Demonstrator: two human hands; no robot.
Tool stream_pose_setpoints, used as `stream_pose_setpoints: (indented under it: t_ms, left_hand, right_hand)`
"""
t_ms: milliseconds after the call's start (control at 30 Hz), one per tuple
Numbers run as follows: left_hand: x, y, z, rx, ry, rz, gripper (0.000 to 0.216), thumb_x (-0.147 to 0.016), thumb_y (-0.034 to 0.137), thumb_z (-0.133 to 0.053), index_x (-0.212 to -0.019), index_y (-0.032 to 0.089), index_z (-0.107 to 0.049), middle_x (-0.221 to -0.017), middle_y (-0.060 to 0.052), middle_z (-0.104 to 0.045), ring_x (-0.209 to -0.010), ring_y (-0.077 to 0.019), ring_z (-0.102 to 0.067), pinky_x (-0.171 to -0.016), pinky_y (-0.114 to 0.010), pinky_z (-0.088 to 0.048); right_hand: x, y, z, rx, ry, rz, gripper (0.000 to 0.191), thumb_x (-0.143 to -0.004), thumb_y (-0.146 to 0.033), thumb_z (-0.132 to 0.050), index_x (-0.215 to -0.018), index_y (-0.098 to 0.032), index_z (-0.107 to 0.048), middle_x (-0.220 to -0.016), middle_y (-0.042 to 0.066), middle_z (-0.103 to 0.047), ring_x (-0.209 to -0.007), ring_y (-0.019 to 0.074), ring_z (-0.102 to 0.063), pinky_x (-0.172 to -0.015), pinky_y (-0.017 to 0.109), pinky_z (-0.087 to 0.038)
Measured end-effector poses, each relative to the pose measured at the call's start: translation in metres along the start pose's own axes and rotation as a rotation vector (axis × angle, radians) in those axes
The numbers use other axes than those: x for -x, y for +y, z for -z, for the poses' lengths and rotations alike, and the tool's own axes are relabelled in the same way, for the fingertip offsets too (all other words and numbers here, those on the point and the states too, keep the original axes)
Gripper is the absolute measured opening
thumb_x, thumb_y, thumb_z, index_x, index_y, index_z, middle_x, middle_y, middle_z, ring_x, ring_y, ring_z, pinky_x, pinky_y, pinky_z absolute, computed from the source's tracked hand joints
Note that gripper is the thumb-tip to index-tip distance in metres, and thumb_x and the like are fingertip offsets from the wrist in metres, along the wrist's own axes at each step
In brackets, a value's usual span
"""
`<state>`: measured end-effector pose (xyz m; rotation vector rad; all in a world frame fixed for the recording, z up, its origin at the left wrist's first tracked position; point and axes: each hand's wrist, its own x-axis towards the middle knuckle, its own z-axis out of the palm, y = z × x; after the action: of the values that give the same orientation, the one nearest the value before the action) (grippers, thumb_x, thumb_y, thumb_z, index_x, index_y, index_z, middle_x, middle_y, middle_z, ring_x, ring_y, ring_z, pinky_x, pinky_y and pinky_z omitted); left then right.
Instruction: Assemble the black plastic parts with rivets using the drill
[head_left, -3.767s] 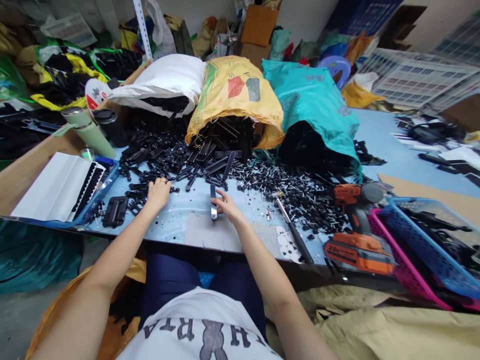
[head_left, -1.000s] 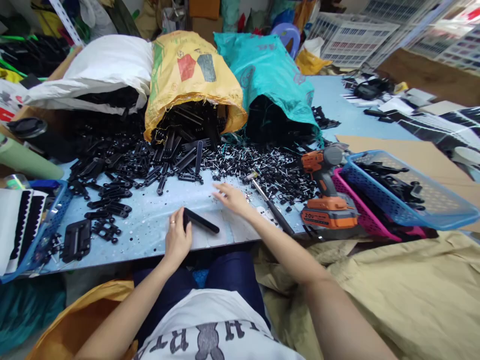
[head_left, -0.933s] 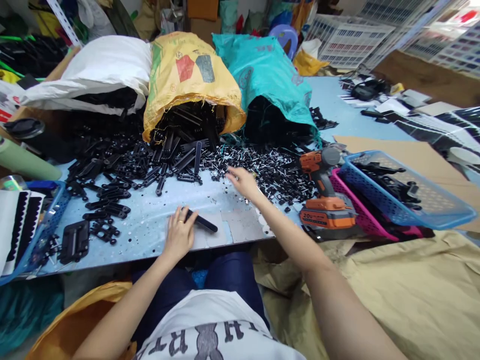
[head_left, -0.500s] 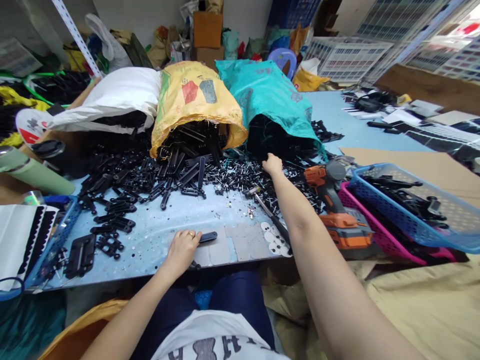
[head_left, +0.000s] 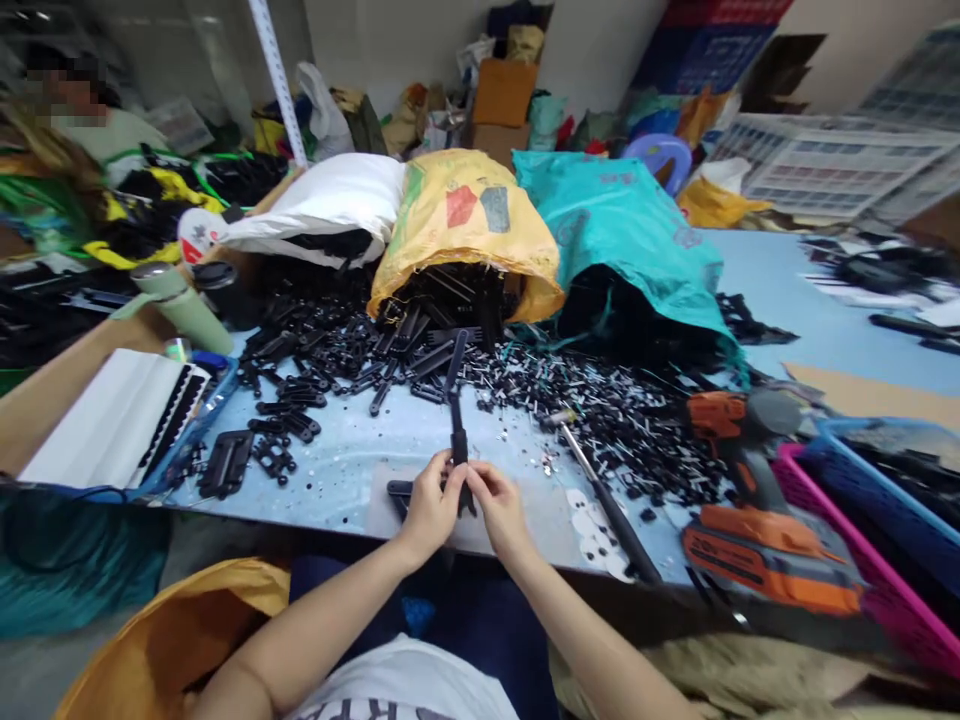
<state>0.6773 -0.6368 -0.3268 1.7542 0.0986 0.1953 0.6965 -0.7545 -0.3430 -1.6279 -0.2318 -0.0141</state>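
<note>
Both hands meet over the front edge of the blue table, fingers closed on one long black plastic part [head_left: 458, 440] that points away from me. My left hand [head_left: 433, 508] grips its near end from the left. Close against it, my right hand [head_left: 498, 508] pinches the same end from the right; any small piece in those fingers is hidden. Another black plastic arm [head_left: 400, 489] lies on the grey mat beside my left hand. Beyond are a heap of black plastic parts [head_left: 300, 330] and a spread of small screws and pins [head_left: 600, 410].
White [head_left: 322, 200], yellow [head_left: 472, 220] and teal [head_left: 622, 220] sacks lie open across the back. A hammer [head_left: 611, 500], an orange cordless drill [head_left: 765, 540] and a blue basket [head_left: 847, 440] stand rightward. Papers [head_left: 97, 420] fill the left basket. A person [head_left: 97, 110] is at far left.
My right hand has come back from the screw pile by the teal sack to join my left. The long black part is now raised between both hands. The view has turned left.
</note>
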Motion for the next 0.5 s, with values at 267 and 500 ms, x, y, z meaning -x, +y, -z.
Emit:
stream_pose_setpoints:
  t_ms: [267,500]
  left_hand:
    - [-0.002,0.005,0.053,-0.225,-0.669,0.004,0.036,-0.09,0.04,-0.039,-0.088,0.014,-0.065,-0.077,-0.003,-0.061,-0.073,-0.0147,-0.056,-0.067,-0.026,-0.045]
    - [-0.013,-0.026,0.039,-0.861,-0.622,-0.313,0.032,-0.089,0.027,-0.045,-0.12,0.02,-0.05,-0.112,-0.008,-0.058,-0.108,-0.0216,-0.05,-0.092,-0.035,-0.04]
  right_hand:
    - [-0.018,-0.034,0.06,1.059,-0.736,0.845,0.031,-0.089,-0.041,-0.049,-0.104,-0.016,-0.06,-0.084,0.007,-0.065,-0.078,0.019,-0.06,-0.078,0.036,-0.044]
    - [-0.001,-0.008,0.085,1.331,-0.79,0.486,0.034,-0.093,-0.044,-0.038,-0.092,-0.016,-0.058,-0.082,0.007,-0.06,-0.074,0.0179,-0.058,-0.065,0.028,-0.037]
